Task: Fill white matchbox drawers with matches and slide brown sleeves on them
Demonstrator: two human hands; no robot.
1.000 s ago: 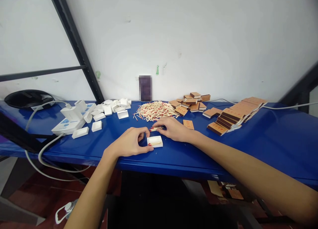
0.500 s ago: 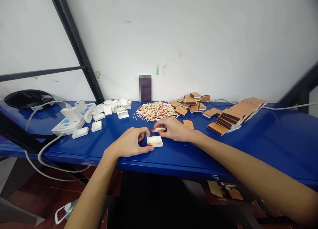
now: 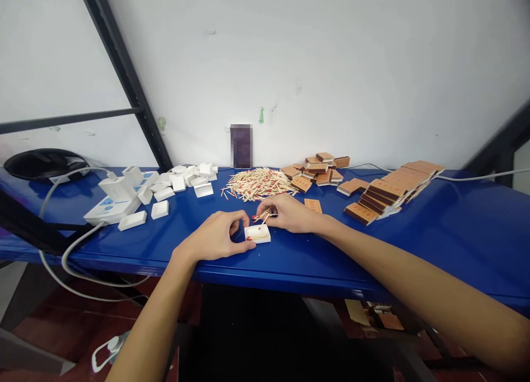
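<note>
My left hand (image 3: 218, 235) steadies a small white matchbox tray (image 3: 268, 238), thumb at its near corner and forefinger at its far left corner. A few red-tipped matches lie inside along the tray's near side. My right hand (image 3: 290, 213) pinches a small bunch of matches (image 3: 257, 217) just beyond the tray, red heads pointing left. One match of the bunch slants down over the tray's far edge. Right behind this hand spreads a large heap of loose matches (image 3: 259, 183).
White matchbox trays (image 3: 178, 183) lie at the left beside a power strip (image 3: 111, 208) with cables. Brown matchbox sleeves (image 3: 325, 169) are piled behind to the right, with more stacked (image 3: 387, 189) farther right. A single box (image 3: 313, 206) lies near my right wrist. A dark pixelated rectangle (image 3: 242, 146) stands at the wall.
The matches in my right hand have fanned out, and one now tilts down over the tray. My left hand and the tray stay nearly in place.
</note>
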